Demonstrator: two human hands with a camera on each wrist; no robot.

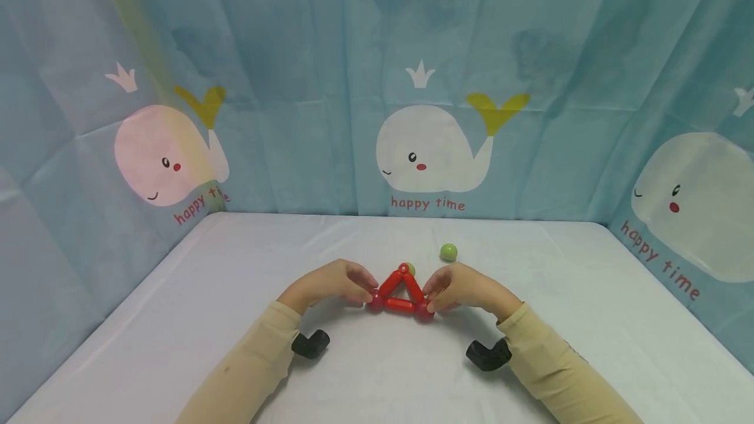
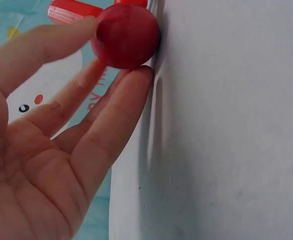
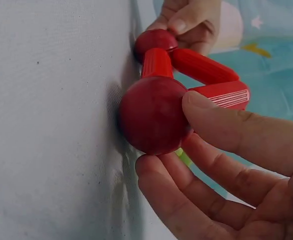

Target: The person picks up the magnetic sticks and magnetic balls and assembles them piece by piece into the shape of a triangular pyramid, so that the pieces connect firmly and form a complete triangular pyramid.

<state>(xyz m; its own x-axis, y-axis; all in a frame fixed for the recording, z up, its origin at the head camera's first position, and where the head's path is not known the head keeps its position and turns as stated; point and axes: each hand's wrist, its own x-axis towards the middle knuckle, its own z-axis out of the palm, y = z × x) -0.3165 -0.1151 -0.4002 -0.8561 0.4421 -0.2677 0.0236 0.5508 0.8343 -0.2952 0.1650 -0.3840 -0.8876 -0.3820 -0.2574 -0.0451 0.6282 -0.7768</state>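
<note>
A triangle of three red rods stands between the hands, its peak (image 1: 403,268) pointing away from the person. My left hand (image 1: 338,280) pinches the dark red ball (image 2: 125,36) at the left corner, thumb on one side and fingertips underneath. At the right corner, my right hand (image 1: 465,290) holds a second dark red ball (image 3: 154,115) between thumb and fingertips. One ribbed rod (image 1: 400,305) links the two balls low over the table. Two more rods, a left one (image 1: 389,284) and a right one (image 1: 414,288), slant together at the peak.
Just behind the peak, a green ball (image 1: 411,270) is partly hidden. Farther back to the right lies another green ball (image 1: 449,252). A white cloth covers the table (image 1: 377,371), and blue whale-print curtains (image 1: 330,149) enclose it. Black straps or mounts (image 1: 489,354) sit by both wrists.
</note>
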